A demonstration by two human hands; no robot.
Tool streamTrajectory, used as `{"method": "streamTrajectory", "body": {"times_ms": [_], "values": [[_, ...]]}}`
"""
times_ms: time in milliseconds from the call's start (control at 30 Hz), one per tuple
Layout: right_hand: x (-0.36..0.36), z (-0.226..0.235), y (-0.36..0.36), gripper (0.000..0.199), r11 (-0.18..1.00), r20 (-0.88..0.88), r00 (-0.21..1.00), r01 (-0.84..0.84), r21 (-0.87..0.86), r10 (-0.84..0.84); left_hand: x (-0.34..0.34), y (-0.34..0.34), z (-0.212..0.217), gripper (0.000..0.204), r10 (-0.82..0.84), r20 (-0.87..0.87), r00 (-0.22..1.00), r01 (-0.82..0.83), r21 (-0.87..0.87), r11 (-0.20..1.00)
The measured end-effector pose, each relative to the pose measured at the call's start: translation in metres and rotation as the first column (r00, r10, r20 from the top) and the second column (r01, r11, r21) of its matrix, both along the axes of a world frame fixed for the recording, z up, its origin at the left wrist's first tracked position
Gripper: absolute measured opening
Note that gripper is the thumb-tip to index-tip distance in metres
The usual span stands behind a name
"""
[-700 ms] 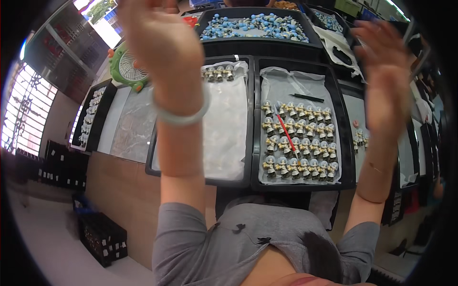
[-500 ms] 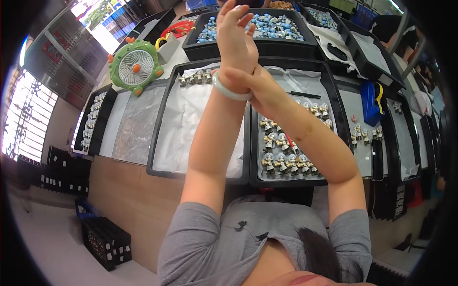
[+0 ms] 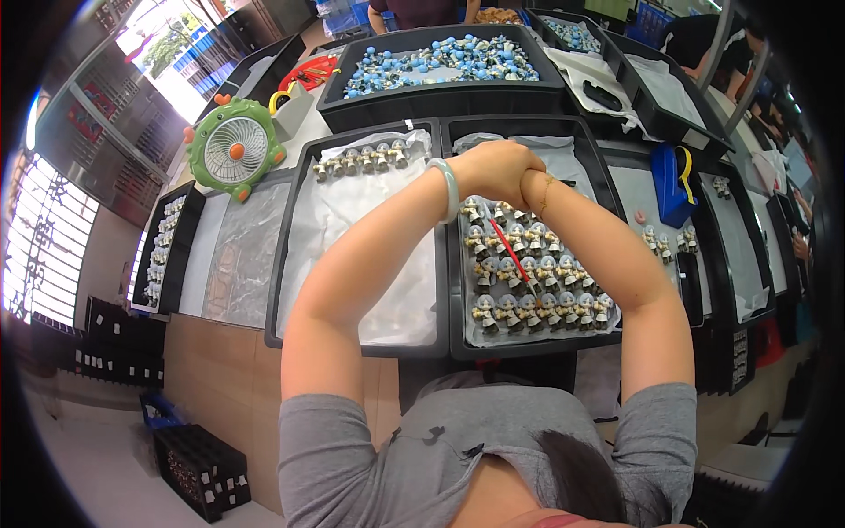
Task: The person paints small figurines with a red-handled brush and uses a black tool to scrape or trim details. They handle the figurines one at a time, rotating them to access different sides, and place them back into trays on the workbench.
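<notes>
Both hands, left hand (image 3: 493,172) and right hand (image 3: 528,180), are clasped together, holding nothing, above the black tray (image 3: 458,339) of figurines (image 3: 528,277); a red brush (image 3: 510,251) lies among them. Arms are best kept high, so nothing is toppled.

Two hands, left hand (image 3: 493,169) and right hand (image 3: 525,180), clasped together above right tray. One pale bangle (image 3: 449,189) on left wrist. One red-handled brush (image 3: 510,253) lying on figurines. Grey-and-cream figurines (image 3: 528,282) in right tray (image 3: 458,334): four rows, roughly thirty (arms hide some). Second row of figurines (image 3: 361,159) in left tray (image 3: 282,290): about eight. One green fan (image 3: 235,151). One blue tool (image 3: 671,185). One tray of blue-and-white pieces (image 3: 440,60), too many to count.
</notes>
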State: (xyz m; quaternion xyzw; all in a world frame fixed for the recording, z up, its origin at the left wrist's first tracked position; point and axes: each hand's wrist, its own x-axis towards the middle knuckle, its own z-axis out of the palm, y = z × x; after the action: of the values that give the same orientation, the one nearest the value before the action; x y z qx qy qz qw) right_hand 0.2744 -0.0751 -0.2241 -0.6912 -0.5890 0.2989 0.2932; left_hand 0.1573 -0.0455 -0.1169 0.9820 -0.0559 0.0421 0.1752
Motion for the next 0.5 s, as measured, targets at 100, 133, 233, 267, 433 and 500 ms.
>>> {"method": "streamTrajectory", "body": {"times_ms": [100,133,233,267,433,500], "values": [[0.002,-0.01,0.002,0.041,1.0,0.099,0.995,0.016,-0.007,-0.015,0.004,0.002,-0.007,0.038,-0.02,-0.053,0.998,0.019,-0.025,1.0],[0.002,-0.011,0.004,0.04,1.0,0.125,0.992,0.016,-0.006,-0.015,0.003,0.002,-0.009,0.039,-0.026,-0.061,0.998,0.024,-0.034,0.999],[0.0,-0.016,0.008,0.037,1.0,0.181,0.983,0.008,-0.004,-0.007,0.0,0.001,-0.016,0.04,0.002,-0.07,0.998,-0.01,-0.12,0.993],[0.0,-0.016,0.009,0.036,1.0,0.196,0.981,0.006,-0.006,-0.005,0.0,0.002,-0.019,0.041,0.007,-0.064,0.998,-0.015,-0.122,0.992],[-0.002,-0.009,-0.003,0.032,1.0,0.242,0.97,-0.006,-0.02,0.011,0.005,-0.003,-0.018,0.056,0.024,-0.03,0.999,-0.028,-0.147,0.989],[-0.012,0.007,-0.016,0.03,0.998,0.19,0.98,-0.068,0.0,0.067,-0.008,-0.003,-0.021,0.065,0.005,0.172,0.985,0.03,-0.202,0.979]]}}
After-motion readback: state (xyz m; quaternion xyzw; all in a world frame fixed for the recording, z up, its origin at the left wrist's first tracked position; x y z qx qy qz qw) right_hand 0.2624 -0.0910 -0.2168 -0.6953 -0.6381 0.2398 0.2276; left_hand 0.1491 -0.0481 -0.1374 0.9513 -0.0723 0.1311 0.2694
